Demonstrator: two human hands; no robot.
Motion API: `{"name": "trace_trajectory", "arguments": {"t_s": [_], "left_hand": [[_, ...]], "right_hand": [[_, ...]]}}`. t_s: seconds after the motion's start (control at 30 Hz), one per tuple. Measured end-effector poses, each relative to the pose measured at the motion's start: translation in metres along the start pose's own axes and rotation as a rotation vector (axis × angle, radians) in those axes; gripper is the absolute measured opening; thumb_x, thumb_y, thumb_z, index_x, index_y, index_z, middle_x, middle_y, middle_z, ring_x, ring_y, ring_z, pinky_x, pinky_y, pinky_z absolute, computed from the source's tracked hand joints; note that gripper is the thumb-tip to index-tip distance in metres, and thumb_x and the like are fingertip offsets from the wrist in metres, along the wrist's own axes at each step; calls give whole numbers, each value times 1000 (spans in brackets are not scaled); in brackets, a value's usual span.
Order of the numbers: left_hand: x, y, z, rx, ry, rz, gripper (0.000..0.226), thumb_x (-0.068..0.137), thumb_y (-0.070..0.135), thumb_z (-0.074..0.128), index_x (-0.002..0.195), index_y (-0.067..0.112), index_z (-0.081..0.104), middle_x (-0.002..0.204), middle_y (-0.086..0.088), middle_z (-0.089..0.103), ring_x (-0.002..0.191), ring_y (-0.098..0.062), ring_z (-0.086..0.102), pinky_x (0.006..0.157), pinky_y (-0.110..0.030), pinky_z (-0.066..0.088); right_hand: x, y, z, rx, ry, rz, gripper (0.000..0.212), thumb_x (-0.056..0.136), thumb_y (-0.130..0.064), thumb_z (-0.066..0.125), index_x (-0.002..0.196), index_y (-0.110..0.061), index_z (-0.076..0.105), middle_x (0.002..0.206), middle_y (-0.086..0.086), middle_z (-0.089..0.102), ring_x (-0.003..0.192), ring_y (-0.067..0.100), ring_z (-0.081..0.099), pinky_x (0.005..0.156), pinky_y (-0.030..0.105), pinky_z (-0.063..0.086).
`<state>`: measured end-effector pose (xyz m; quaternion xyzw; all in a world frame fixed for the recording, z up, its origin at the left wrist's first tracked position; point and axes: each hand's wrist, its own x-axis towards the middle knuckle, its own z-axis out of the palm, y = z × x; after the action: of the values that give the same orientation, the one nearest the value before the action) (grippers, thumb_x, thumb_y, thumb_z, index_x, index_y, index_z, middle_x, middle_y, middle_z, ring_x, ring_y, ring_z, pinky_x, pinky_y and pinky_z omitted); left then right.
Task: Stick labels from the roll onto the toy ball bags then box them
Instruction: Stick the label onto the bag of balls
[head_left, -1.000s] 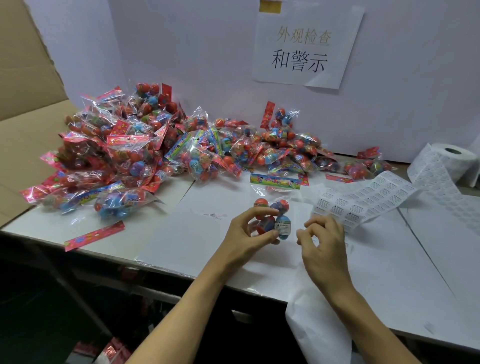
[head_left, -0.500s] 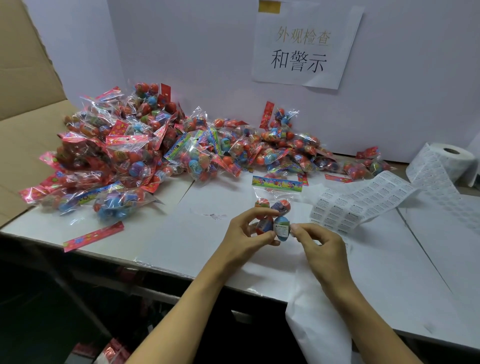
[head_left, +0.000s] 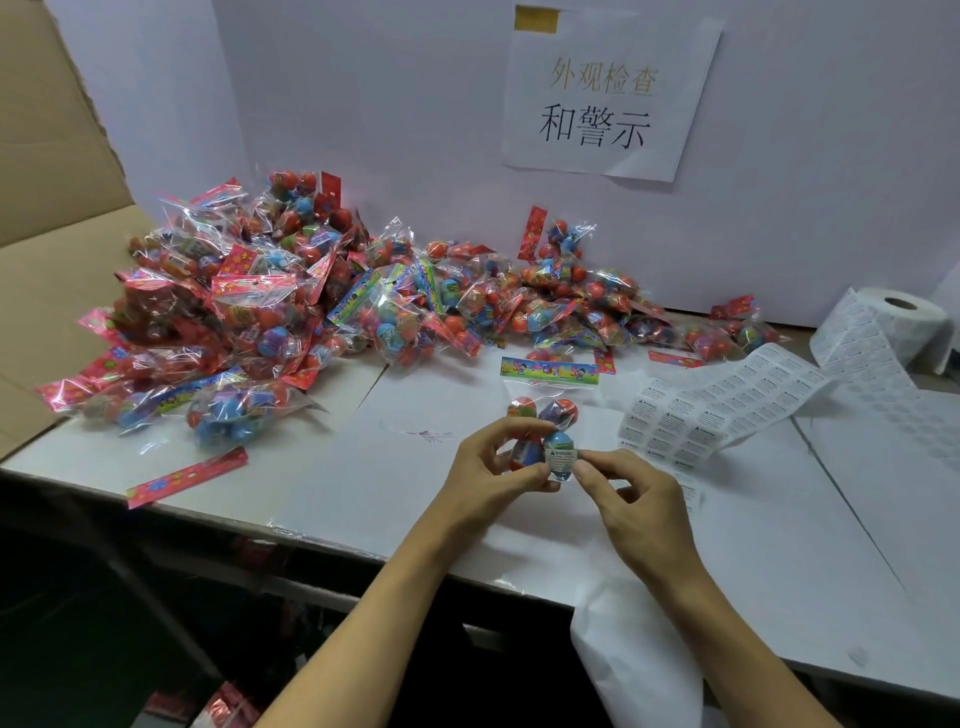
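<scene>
One bag (head_left: 543, 431) is pinched at its near end by the left hand (head_left: 493, 475); a label (head_left: 562, 458) is pressed on from the right by the right hand (head_left: 623, 499) (roll (head_left: 904, 322) well beyond).

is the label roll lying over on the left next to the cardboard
No, the label roll stands at the table's far right, its strip running toward the hands, while the cardboard is on the left.

Two bare forearms — no sleeves, rings, or watch.
</scene>
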<state>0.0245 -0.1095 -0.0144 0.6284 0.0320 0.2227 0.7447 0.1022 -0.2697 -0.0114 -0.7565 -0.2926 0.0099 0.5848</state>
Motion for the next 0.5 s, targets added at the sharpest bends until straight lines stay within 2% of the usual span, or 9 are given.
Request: {"name": "trace_trajectory", "arguments": {"t_s": [0.1, 0.17, 0.2, 0.27, 0.33, 0.4, 0.5], "left_hand": [[0, -1, 0, 24, -1, 1, 34, 78, 12, 79, 106, 30, 79, 115, -7, 73, 102, -37, 72, 82, -46, 63], [0, -2, 0, 35, -2, 1, 34, 79, 10, 78, 106, 31, 79, 117, -10, 72, 102, -36, 72, 83, -46, 63], [0, -2, 0, 37, -2, 0, 35, 80, 9, 77, 106, 31, 79, 117, -10, 72, 103, -35, 73, 82, -44, 63], [0, -3, 0, 32, 4, 1, 35, 80, 7, 76, 106, 29, 79, 115, -7, 72, 101, -32, 73, 81, -41, 63], [0, -4, 0, 38, -3, 5, 33, 80, 8, 78, 108, 27, 78, 112, -2, 73, 99, -32, 74, 81, -40, 63], [0, -3, 0, 34, -17, 4, 29, 82, 14, 82, 108, 24, 78, 109, -2, 74, 96, -33, 75, 80, -40, 63], [-1, -2, 1, 5, -9, -5, 25, 83, 17, 82, 107, 23, 78, 107, -4, 76, 96, -33, 75, 79, -39, 63]], "right_hand": [[-3, 1, -1, -26, 3, -30, 8, 86, -32, 76, 94, -35, 77, 90, -21, 73, 87, 5, 67, 65, 25, 49], [-4, 0, 0, -52, 8, -54, 10, 83, -36, 77, 93, -34, 77, 89, -20, 72, 85, 6, 67, 61, 18, 44], [-4, 0, 0, -42, 3, -48, 11, 85, -29, 77, 91, -38, 75, 89, -21, 72, 85, 6, 67, 60, 20, 44], [-2, 1, 2, -28, 15, -35, 27, 91, -16, 73, 86, -43, 73, 89, -22, 72, 86, 6, 66, 65, 30, 47], [-1, 0, 3, -27, 28, -15, 19, 93, -24, 71, 82, -39, 75, 86, -21, 73, 87, 6, 67, 70, 36, 50], [1, 0, 2, -43, 37, -11, 11, 92, -31, 71, 82, -32, 77, 83, -18, 74, 86, 6, 67, 71, 32, 51], [3, 2, 1, -37, 60, 9, 23, 95, -17, 67, 78, -30, 73, 76, -18, 72, 80, 1, 65, 69, 20, 48]]}}
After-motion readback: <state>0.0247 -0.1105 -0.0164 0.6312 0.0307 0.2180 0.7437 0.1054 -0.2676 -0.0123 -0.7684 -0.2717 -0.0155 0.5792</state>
